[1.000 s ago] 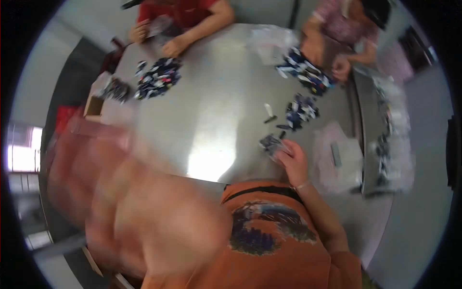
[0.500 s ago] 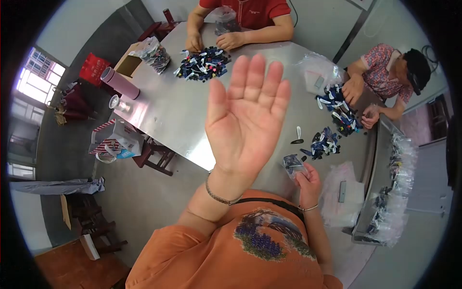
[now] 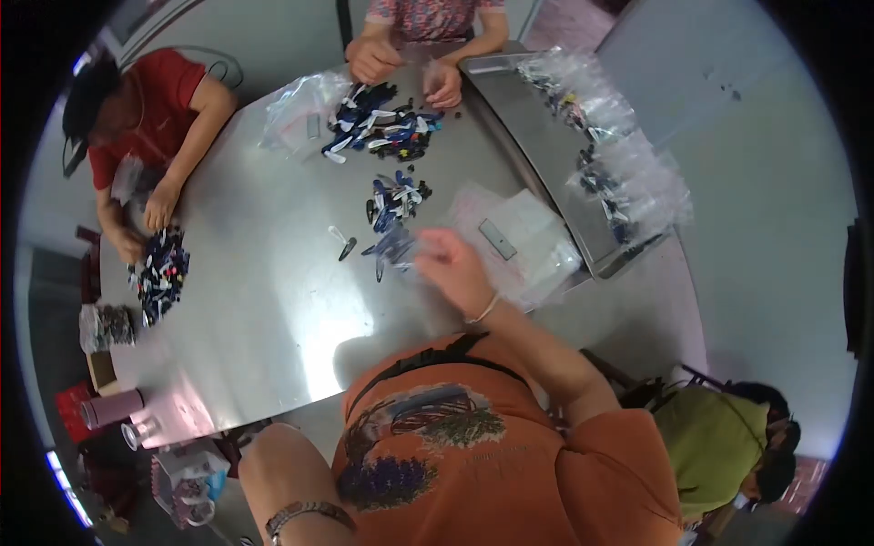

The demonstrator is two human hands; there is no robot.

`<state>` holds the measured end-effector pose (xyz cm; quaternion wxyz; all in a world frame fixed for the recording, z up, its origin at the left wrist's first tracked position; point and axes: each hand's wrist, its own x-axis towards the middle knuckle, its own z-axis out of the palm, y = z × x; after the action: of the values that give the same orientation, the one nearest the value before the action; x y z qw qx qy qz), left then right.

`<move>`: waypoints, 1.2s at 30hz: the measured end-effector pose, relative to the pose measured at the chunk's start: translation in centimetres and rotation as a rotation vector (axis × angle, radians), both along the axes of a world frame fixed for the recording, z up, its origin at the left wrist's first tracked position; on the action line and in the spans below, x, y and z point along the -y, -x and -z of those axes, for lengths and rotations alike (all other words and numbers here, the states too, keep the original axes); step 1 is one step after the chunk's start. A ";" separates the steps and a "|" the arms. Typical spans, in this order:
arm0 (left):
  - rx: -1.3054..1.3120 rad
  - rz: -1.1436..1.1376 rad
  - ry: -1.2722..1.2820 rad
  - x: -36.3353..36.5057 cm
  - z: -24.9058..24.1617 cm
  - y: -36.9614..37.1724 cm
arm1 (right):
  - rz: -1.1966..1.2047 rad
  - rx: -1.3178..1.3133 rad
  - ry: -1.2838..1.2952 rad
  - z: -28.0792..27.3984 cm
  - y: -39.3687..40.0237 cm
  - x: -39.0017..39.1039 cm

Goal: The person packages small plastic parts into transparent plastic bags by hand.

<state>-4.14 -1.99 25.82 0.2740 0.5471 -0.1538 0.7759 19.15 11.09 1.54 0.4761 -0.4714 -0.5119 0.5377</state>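
My right hand is closed on a small clear plastic bag with dark hair clips in it, over the table. Just beyond the bag lies a small pile of blue, black and white clips. A white clip and a black clip rest to the left of the bag. My left forearm, with a metal band at the wrist, reaches the bottom edge, and my left hand is out of the frame.
Empty bags lie right of my right hand, beside a metal tray of filled bags. Two people handle clip piles across the table. A pink bottle is far left. Another person in green is lower right.
The view has swung to the right. My open left hand, raised before the camera earlier, has dropped out of view. My right hand still holds the bag, now nearer the small pile.
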 end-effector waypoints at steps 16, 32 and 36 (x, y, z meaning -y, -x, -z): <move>0.161 -0.318 -0.309 -1.3 1.9 -10.3 | 0.145 1.541 -0.023 -3.2 -34.6 -7.0; -0.241 -0.811 0.494 -4.4 9.7 -6.3 | 0.219 1.169 -0.565 -0.7 -20.3 0.2; -0.605 -0.632 0.699 -7.2 15.2 -5.5 | 0.237 1.244 -0.462 0.5 -14.6 -1.2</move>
<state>1.35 5.23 10.57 0.2250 0.6414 0.3697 0.6336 33.72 12.26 1.05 0.2369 -0.6322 -0.7376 -0.0130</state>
